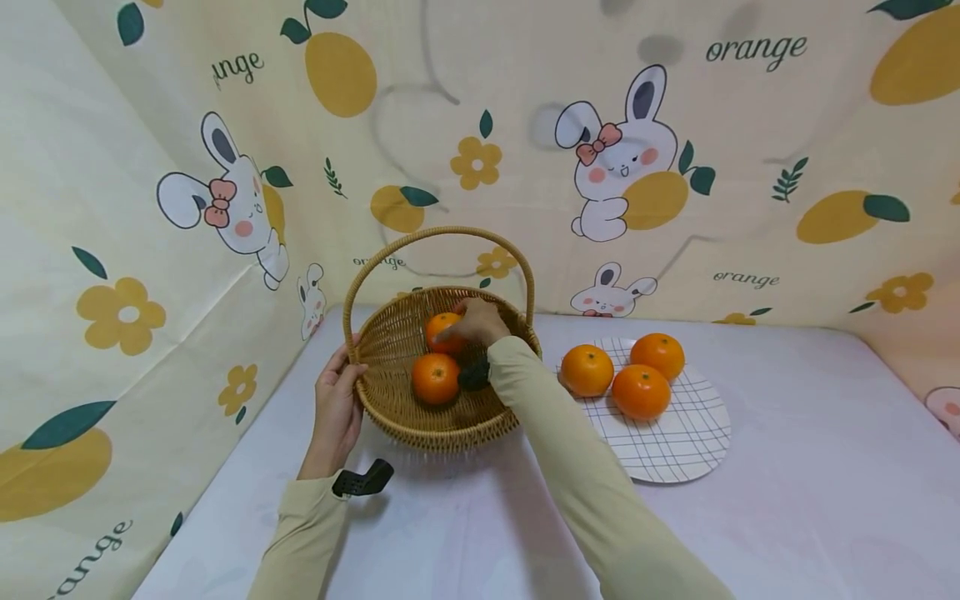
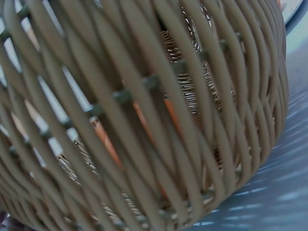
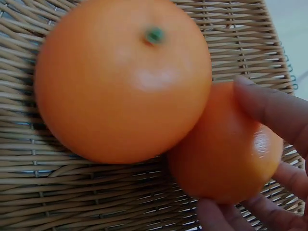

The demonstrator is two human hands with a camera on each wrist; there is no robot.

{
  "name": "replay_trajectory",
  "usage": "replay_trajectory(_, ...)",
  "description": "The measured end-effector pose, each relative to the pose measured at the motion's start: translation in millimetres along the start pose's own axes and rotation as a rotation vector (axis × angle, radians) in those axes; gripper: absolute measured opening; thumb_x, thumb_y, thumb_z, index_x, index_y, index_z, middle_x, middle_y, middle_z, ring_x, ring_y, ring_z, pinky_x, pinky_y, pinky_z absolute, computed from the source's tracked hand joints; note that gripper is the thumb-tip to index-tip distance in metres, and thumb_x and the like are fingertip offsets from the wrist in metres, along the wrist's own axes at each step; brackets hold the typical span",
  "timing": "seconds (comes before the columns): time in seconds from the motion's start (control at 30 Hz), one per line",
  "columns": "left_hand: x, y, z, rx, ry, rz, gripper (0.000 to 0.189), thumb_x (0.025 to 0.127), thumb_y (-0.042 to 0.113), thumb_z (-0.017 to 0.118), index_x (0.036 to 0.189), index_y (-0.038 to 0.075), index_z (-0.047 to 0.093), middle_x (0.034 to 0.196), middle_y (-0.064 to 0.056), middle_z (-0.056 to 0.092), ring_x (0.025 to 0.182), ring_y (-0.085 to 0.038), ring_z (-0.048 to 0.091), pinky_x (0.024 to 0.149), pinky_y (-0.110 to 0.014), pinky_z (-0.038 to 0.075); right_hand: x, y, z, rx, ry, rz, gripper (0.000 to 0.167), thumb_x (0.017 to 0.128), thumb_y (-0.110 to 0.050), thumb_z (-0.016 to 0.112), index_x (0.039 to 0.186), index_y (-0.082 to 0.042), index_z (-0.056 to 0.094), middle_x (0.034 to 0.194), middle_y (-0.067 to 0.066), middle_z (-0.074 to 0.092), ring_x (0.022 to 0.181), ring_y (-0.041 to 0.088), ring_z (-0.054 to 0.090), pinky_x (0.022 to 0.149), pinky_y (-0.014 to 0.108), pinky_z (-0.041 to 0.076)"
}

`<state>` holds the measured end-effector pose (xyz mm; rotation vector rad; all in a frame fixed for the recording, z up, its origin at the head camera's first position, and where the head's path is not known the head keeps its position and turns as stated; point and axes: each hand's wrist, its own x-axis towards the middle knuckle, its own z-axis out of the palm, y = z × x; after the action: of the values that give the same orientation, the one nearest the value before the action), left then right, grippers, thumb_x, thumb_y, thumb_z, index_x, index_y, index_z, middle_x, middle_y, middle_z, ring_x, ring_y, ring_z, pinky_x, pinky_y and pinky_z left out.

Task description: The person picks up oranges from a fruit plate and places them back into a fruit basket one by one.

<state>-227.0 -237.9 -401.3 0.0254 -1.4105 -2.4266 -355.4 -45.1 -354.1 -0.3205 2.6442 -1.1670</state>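
A brown wicker basket (image 1: pixel 386 392) with a tall arched handle tilts with its opening toward me. At its left side my left hand (image 1: pixel 339 400) grips the rim by the foot of the handle. My right hand (image 1: pixel 480 323) reaches inside and holds an orange (image 3: pixel 226 149), thumb on one side and fingers curled round the other. A second orange (image 1: pixel 435 379) lies against it, nearer the basket's front; its green stem end shows in the right wrist view. From the left wrist, only the outer weave (image 2: pixel 144 110) shows, with bits of orange through the gaps.
Right of the basket, a white plate (image 1: pixel 678 454) with a blue grid bears three oranges (image 1: pixel 641 392), partly behind my right sleeve (image 1: pixel 570 458). A pale cloth covers the table (image 1: pixel 810 433). Close behind and to the left hangs a printed curtain (image 1: pixel 517 100).
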Motion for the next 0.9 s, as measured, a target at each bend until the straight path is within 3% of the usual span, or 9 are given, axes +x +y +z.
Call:
replay_trajectory(0.17,-0.6,0.7,0.7,0.009,-0.003,0.002,0.049,0.094,-0.012,0.039,0.143,-0.005,0.039,0.142,-0.013,0.039,0.128,-0.025,0.038,0.102,-0.035,0.037,2.3,0.0,-0.4,0.014,-0.074,0.056,0.064,0.074,-0.022,0.085,0.13,-0.01,0.056,0.123,0.014,0.055,0.099,0.029,0.058,0.075,0.038,0.052)
replay_trajectory(0.63,-0.6,1.1,1.1,0.022,-0.011,0.009,0.05,0.094,-0.012,0.04,0.143,-0.005,0.039,0.143,-0.014,0.038,0.129,-0.026,0.037,0.105,-0.039,0.033,-2.6,0.2,-3.9,0.037,-0.184,0.083,0.062,0.071,-0.013,0.087,0.127,-0.014,0.06,0.118,0.014,0.058,0.096,0.029,0.06,0.065,0.036,0.055)
replay_trajectory(0.77,-0.2,0.8,1.5,0.023,-0.008,0.012,0.049,0.093,-0.012,0.04,0.142,-0.006,0.039,0.142,-0.014,0.038,0.127,-0.027,0.038,0.105,-0.039,0.033,-4.3,0.5,-5.6,0.039,-0.191,0.065,0.06,0.073,-0.013,0.085,0.127,-0.013,0.06,0.121,0.014,0.057,0.1,0.03,0.059,0.064,0.036,0.055)
replay_trajectory(0.9,-0.4,1.4,1.2,0.023,-0.002,0.006,0.049,0.093,-0.012,0.04,0.142,-0.005,0.039,0.142,-0.014,0.039,0.126,-0.026,0.039,0.102,-0.037,0.036,-5.3,-0.1,-6.5,-0.001,-0.194,0.046,0.061,0.075,-0.015,0.084,0.13,-0.012,0.06,0.127,0.014,0.055,0.106,0.031,0.057,0.072,0.039,0.054)
